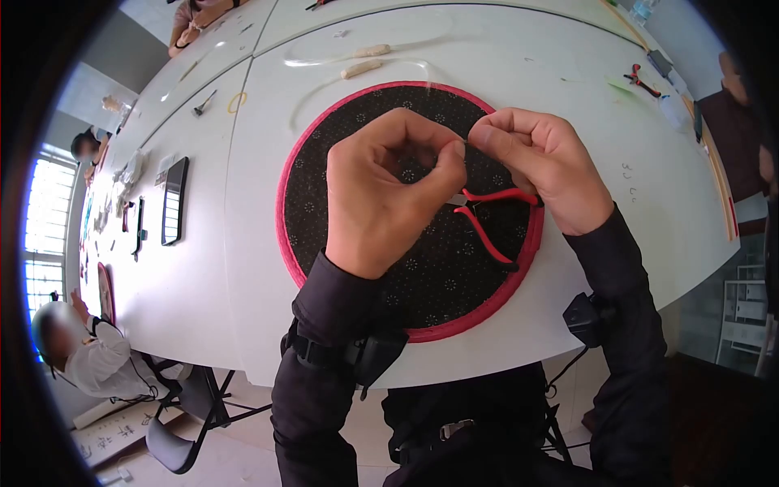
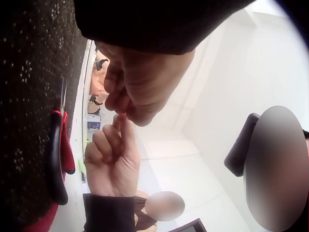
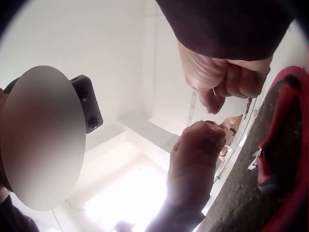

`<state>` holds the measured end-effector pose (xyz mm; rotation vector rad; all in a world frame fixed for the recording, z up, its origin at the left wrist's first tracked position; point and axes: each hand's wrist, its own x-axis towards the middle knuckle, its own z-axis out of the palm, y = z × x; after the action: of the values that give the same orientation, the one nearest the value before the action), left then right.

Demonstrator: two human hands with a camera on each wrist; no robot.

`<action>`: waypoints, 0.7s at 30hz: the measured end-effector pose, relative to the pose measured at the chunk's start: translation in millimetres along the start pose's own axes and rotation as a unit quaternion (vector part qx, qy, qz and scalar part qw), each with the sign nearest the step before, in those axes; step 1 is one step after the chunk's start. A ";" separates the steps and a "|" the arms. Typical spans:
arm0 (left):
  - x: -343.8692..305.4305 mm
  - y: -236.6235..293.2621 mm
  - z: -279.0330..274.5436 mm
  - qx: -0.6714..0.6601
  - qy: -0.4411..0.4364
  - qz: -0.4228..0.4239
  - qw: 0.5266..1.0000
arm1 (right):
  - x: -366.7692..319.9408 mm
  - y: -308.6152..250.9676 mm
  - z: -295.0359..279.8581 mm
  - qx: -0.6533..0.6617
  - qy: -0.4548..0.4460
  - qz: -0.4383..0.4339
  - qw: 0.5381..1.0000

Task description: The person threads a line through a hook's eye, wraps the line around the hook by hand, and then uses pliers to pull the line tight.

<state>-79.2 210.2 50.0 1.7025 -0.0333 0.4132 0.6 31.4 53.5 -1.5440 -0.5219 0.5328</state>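
In the upper middle of the frame, your left hand (image 2: 142,77) is curling its fingers down, fingertips meeting those of your right hand (image 2: 111,162) rising from the lower left. Anything pinched between them is too small to tell. At the left edge, red-handled pliers (image 2: 62,154) are lying on the dark dotted mat (image 2: 29,72).

Bare left grip (image 1: 389,191) and right grip (image 1: 540,162), long black sleeves (image 1: 316,398), a small black camera (image 1: 375,354) strapped at each wrist

White table (image 1: 568,81), round red-rimmed black mat (image 1: 324,211), dark tablet (image 1: 174,201) at left
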 end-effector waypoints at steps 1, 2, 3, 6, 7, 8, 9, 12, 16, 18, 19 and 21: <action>0.3 -0.5 0.6 -0.005 0.019 0.005 1.000 | -0.9 -1.0 1.8 -0.003 0.001 0.003 1.000; 0.7 -1.3 0.2 0.001 0.031 0.014 0.999 | -2.1 -2.0 4.3 -0.007 0.004 0.003 1.000; 1.0 -2.5 -0.3 0.008 0.042 0.023 0.999 | -2.8 -2.1 5.7 -0.010 0.006 -0.001 1.000; 2.1 -5.6 -1.9 0.025 0.063 0.031 0.997 | -3.7 -0.8 8.7 -0.016 0.012 -0.023 1.000; 2.2 -6.1 -2.3 0.030 0.067 0.031 0.997 | -2.8 2.4 9.3 -0.015 0.015 -0.033 0.999; 2.1 -5.3 -2.5 0.021 0.067 0.023 0.997 | -1.6 7.1 9.9 -0.013 0.018 -0.042 0.999; 2.1 -3.7 -2.7 0.011 0.067 0.016 0.998 | -0.6 8.8 11.0 -0.012 0.021 -0.052 0.998; 2.5 -1.6 -3.5 -0.020 0.058 -0.008 0.998 | -3.6 0.3 13.1 -0.014 0.038 -0.030 0.999; 3.2 -3.4 -4.3 -0.085 0.045 -0.039 0.995 | -3.9 0.7 14.3 0.015 0.049 -0.020 0.998; 4.1 -6.2 -3.8 -0.095 0.050 -0.033 0.994 | -3.5 3.3 16.1 0.010 0.050 -0.018 0.999; 4.3 -7.0 -3.5 -0.100 0.053 -0.030 0.993 | -3.0 5.4 17.0 0.006 0.051 -0.023 0.998; 4.2 -7.1 -3.8 -0.083 0.061 -0.037 0.994 | -1.4 13.1 19.2 -0.013 0.055 -0.055 0.997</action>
<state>-74.4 216.0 44.9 1.5072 0.0835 0.4464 -12.4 45.1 39.8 -1.5504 -0.5280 0.3549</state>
